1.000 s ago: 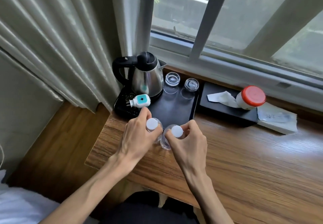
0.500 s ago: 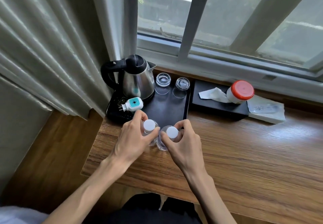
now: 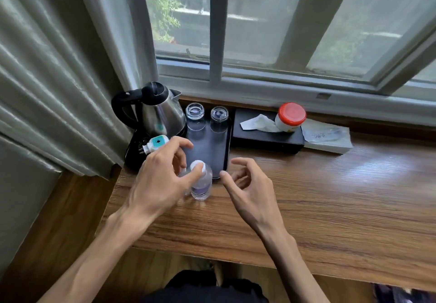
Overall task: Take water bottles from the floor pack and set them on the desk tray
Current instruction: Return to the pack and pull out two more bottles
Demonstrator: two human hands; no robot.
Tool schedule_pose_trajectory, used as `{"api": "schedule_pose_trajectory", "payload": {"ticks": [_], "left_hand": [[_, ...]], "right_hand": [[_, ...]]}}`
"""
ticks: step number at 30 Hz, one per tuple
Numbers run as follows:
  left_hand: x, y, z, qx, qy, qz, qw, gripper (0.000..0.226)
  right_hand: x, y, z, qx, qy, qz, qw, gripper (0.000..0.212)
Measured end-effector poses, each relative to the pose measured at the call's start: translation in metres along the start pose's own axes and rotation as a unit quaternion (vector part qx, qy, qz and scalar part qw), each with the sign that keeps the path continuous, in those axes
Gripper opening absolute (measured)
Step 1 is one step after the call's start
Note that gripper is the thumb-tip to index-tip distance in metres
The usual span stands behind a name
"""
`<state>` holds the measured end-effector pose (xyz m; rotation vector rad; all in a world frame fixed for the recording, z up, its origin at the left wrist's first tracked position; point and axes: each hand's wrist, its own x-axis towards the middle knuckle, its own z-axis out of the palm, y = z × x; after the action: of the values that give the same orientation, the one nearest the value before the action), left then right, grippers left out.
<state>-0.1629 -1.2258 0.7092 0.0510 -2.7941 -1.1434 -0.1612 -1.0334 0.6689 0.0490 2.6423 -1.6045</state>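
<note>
A clear water bottle (image 3: 201, 183) with a white cap and a purple label stands upright on the wooden desk (image 3: 306, 196), just in front of the near edge of the black tray (image 3: 208, 148). A second bottle (image 3: 183, 174) beside it is almost wholly hidden by my left hand (image 3: 160, 175). That hand hovers over the bottles with fingers spread, its thumb touching the visible bottle's cap. My right hand (image 3: 247, 187) is open to the right of the bottle, apart from it. The floor pack is out of view.
On the tray stand a steel kettle (image 3: 162, 113), two upturned glasses (image 3: 194, 112) and a white-and-teal plug device (image 3: 157, 142). To the right are a black tissue box (image 3: 266, 137), a red-lidded jar (image 3: 291, 116) and a white packet (image 3: 328, 135). Curtains hang at left.
Both hands were closed around the two bottle necks; now my right hand has let go and drawn back right, and my left hand's fingers have spread. The view has tilted up.
</note>
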Motion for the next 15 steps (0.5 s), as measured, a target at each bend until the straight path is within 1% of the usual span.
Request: {"api": "schedule_pose_trajectory", "payload": {"ticks": [2,6,11,15], "left_hand": [[-0.003,0.018,0.019,-0.005,-0.036,0.024,0.999,0.036],[-0.015,0.055,0.069,0.025,-0.088,0.078,0.993,0.056],[-0.041,0.105,0.134,0.051,-0.16,0.119,0.979,0.067],[-0.066,0.15,0.187,0.058,-0.225,0.172,0.957,0.071]], "right_hand": [[-0.01,0.01,-0.025,-0.004,0.016,0.008,1.0,0.037],[-0.039,0.04,-0.081,-0.034,0.037,0.042,0.998,0.053],[-0.088,0.085,-0.155,-0.045,0.08,0.084,0.992,0.064],[-0.131,0.122,-0.209,-0.055,0.105,0.127,0.985,0.072]]}}
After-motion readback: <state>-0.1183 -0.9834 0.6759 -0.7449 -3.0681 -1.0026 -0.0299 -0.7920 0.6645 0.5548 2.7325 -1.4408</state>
